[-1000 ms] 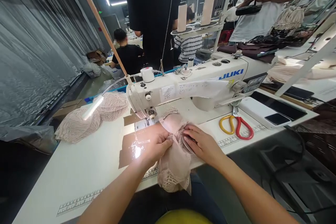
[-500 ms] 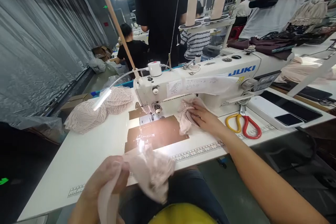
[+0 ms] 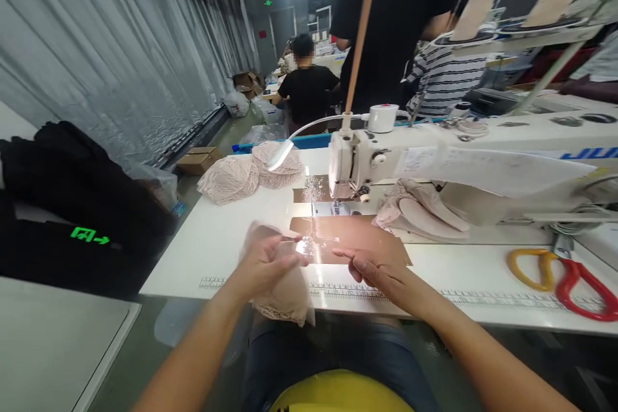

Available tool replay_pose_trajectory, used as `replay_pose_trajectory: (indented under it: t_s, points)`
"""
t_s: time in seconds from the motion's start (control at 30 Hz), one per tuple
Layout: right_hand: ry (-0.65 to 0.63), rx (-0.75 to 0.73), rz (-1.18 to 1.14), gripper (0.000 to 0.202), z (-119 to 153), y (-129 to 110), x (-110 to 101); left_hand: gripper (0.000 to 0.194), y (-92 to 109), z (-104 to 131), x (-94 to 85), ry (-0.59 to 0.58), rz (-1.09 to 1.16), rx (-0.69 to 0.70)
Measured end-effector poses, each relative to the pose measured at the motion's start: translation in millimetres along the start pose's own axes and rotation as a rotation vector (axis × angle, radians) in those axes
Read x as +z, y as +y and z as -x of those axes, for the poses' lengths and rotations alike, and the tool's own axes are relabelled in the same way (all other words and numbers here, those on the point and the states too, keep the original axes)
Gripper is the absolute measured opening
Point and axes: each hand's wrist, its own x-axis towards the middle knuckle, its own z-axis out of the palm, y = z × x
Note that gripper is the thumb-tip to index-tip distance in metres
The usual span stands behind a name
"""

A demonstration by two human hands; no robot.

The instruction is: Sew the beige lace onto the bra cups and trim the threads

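My left hand point(image 3: 270, 267) is closed on a pale pink, lace-edged fabric piece point(image 3: 284, 293), which hangs over the table's front edge and is smeared by motion. To its right, my right hand point(image 3: 374, 270) pinches a small thin metal tool point(image 3: 344, 253), mostly hidden by the fingers; its kind I cannot make out. Both hands are in front of the white sewing machine point(image 3: 345, 164), over or near the brown patch point(image 3: 352, 232) on its table. Another pale pink padded piece point(image 3: 425, 215) lies under the machine arm, apart from both hands.
Two lacy pink cups point(image 3: 229, 179) lie at the table's back left, near a small lamp point(image 3: 280, 156). Scissors with yellow and red handles point(image 3: 572, 277) lie at the right. A printed ruler point(image 3: 352, 291) runs along the front edge. People are beyond the machine.
The view has swung left. My right hand has left the padded piece under the machine arm and come toward my left hand. My left hand has lifted its fabric forward over the table.
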Motion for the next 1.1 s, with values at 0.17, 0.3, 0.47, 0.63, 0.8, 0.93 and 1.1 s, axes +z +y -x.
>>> replay_pose_trajectory:
  t_s: [0.17,0.3,0.47,0.63,0.8,0.93,1.1]
  points:
    - [-0.086,0.040,-0.274,0.051,-22,-13,20,0.041,1,-2,11.1,-0.226,0.052,-0.012]
    - [-0.112,0.017,-0.423,0.042,-31,-23,23,0.036,4,1,9.6,-0.327,0.041,0.047]
    - [-0.184,-0.038,-0.515,0.043,-36,-30,30,0.032,2,0,5.6,-0.371,0.001,0.116]
    - [-0.102,0.029,-0.544,0.041,-37,-21,35,0.066,-2,1,2.6,-0.320,-0.035,0.077]
    - [0.143,0.059,-0.007,0.041,-17,7,7,0.051,13,-4,-39.9,-0.252,-0.212,0.068]
    - [0.404,0.085,0.651,0.039,10,61,-21,0.046,24,-14,-88.1,0.309,-0.648,0.208]
    - [0.551,-0.004,0.922,0.041,21,89,-27,0.058,10,-23,-53.3,0.249,-1.018,0.472]
